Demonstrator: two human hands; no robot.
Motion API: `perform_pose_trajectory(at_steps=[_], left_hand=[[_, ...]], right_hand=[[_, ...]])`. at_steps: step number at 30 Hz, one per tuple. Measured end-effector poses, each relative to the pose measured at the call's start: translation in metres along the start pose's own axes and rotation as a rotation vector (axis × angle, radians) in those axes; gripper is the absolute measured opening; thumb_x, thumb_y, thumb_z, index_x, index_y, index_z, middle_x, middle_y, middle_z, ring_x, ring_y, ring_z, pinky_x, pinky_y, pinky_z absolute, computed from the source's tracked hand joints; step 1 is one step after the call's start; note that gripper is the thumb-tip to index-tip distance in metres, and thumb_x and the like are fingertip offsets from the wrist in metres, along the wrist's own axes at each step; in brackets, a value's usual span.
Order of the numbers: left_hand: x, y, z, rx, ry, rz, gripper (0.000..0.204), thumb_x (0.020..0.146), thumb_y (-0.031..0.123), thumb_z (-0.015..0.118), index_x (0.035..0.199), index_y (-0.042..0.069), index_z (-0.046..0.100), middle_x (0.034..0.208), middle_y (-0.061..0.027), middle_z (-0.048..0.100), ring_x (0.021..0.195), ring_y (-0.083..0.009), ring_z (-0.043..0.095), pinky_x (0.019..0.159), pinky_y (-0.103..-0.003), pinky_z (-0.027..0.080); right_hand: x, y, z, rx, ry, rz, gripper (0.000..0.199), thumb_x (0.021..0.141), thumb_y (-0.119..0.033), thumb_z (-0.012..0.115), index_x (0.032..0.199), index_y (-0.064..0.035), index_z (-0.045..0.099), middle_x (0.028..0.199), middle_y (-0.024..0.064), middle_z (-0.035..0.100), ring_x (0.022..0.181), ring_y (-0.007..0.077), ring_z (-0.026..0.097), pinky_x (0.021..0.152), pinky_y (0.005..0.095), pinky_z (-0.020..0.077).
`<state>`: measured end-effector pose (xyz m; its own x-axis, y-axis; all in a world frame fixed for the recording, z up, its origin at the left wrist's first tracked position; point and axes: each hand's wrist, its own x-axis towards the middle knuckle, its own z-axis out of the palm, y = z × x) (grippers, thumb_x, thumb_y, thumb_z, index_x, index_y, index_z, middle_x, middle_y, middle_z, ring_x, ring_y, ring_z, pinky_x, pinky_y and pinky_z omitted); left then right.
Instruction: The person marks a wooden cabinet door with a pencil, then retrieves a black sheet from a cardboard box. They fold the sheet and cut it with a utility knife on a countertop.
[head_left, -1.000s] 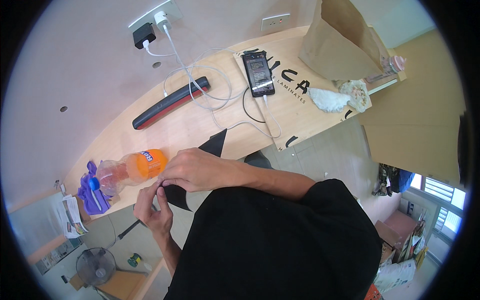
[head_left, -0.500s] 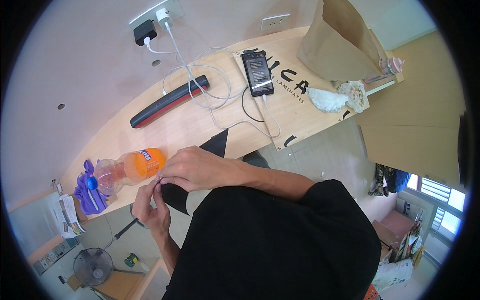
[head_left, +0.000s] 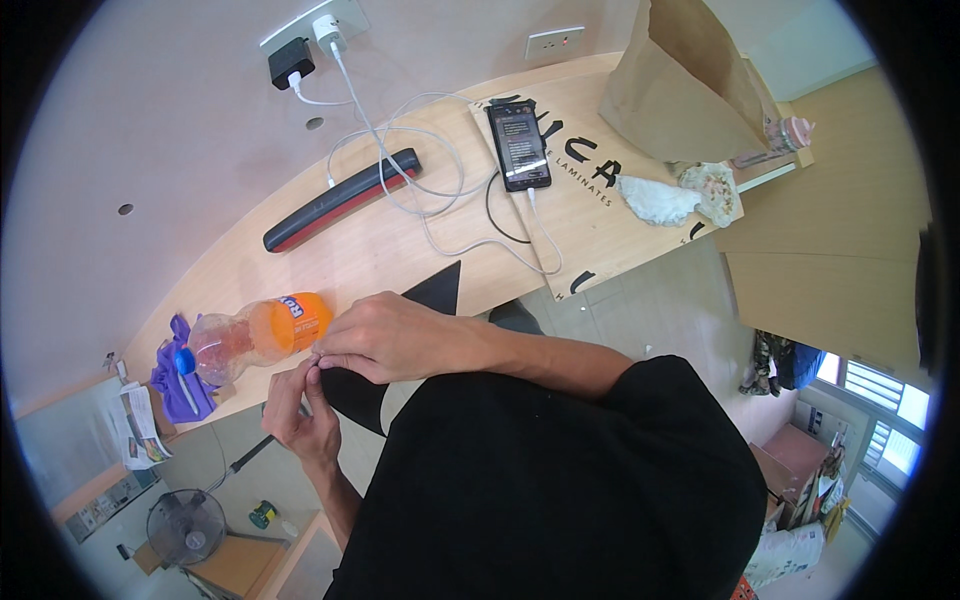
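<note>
The left hand (head_left: 303,420) and the right hand (head_left: 378,338) are meeting above the near edge of the tabletop (head_left: 345,262), just in front of the black shirt (head_left: 545,470). Each grip is pinching with thumb and fingers together, both clamping the same end of a black sheet (head_left: 354,396). Part of the sheet is hanging below the right hand, beyond the tabletop's edge. A pointed black piece (head_left: 440,287) is lying on the tabletop past the right wrist; it may be the same sheet running under the hand, but the hand is hiding the join.

Close to the fingertips, a clear bottle (head_left: 262,335) with an orange label is resting on its side, its blue-capped end touching a purple bag (head_left: 180,385). Farther back, a long black-and-red case (head_left: 340,202) is lying at a slant beneath loops of white cable (head_left: 462,185). A phone (head_left: 519,146) is glowing on a printed board (head_left: 575,215), a cable plugged into its lower end. Toward the right, a brown paper bag (head_left: 680,90) is standing behind a crumpled white tissue (head_left: 657,201).
</note>
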<state>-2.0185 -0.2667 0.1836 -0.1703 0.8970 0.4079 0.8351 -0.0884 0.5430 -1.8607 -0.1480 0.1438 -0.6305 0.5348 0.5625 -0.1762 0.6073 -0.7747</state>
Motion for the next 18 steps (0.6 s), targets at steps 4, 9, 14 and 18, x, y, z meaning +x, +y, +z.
perform_pose_trajectory(at_steps=[4, 9, 14, 18], left_hand=[[-0.0013, 0.0023, 0.0005, -0.027, -0.002, -0.001, 0.016, 0.09, -0.007, 0.066, 0.104, -0.003, 0.074, 0.088, -0.0161, 0.073, 0.078, -0.0278, 0.069, 0.074, -0.034, 0.053], [-0.0028, 0.0007, -0.0031, 0.03, 0.0, 0.067, 0.018, 0.088, -0.009, 0.066, 0.104, -0.003, 0.073, 0.087, -0.0164, 0.072, 0.076, -0.0286, 0.068, 0.072, -0.034, 0.052], [-0.0043, 0.001, -0.003, 0.027, 0.009, 0.094, 0.017, 0.089, -0.008, 0.066, 0.103, -0.003, 0.073, 0.087, -0.0166, 0.072, 0.075, -0.029, 0.068, 0.071, -0.034, 0.052], [-0.0049, 0.0047, -0.0017, 0.01, -0.013, 0.05, 0.014, 0.09, -0.006, 0.067, 0.103, -0.004, 0.072, 0.088, -0.0168, 0.072, 0.077, -0.0289, 0.068, 0.072, -0.034, 0.053]], right_hand=[[-0.0012, 0.0, -0.0012, -0.006, -0.01, 0.0, 0.017, 0.091, -0.017, 0.071, 0.093, -0.0005, 0.075, 0.086, 0.0127, 0.074, 0.079, 0.0299, 0.071, 0.073, 0.0384, 0.0567], [-0.0003, -0.0043, -0.0013, -0.004, 0.008, -0.013, 0.015, 0.09, -0.016, 0.072, 0.092, -0.0014, 0.075, 0.085, 0.012, 0.074, 0.078, 0.0291, 0.071, 0.073, 0.0386, 0.0552], [-0.0029, -0.003, 0.0011, -0.003, -0.026, 0.004, 0.014, 0.089, -0.016, 0.073, 0.091, -0.0028, 0.076, 0.084, 0.0109, 0.074, 0.078, 0.0285, 0.071, 0.072, 0.0378, 0.0545], [-0.0055, -0.0009, 0.0012, -0.015, -0.033, 0.014, 0.013, 0.089, -0.016, 0.073, 0.092, -0.0041, 0.076, 0.084, 0.0099, 0.075, 0.077, 0.0282, 0.071, 0.072, 0.0378, 0.0547]])
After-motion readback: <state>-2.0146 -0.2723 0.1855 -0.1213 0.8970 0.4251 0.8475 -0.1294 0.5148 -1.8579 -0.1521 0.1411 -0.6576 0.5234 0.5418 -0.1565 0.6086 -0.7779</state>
